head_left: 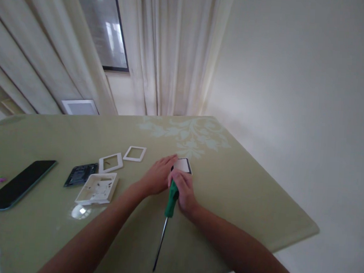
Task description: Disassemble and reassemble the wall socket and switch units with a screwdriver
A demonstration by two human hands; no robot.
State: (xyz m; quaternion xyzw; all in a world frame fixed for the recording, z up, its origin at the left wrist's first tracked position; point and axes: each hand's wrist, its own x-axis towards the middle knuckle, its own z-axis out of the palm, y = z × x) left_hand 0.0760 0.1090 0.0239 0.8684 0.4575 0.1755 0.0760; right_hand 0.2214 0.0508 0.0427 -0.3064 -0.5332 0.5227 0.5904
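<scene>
Green plastic forms the handle of the screwdriver [171, 200], which the right hand [182, 190] grips in a closed fist just below the centre of the frame, its dark shaft slanting down toward the lower edge. The left hand [158, 179] lies flat on the olive tablecloth [246, 199] just beside it, fingers stretched out and loose, holding nothing, with their tips touching the left edge of a small white panel [184, 165]. The right hand's knuckles sit just under that panel. Left of the hands lie two white frames [110, 162], a dark module [80, 174] and a white back box [97, 188]. A dark tablet [18, 184] rests at the far left.
</scene>
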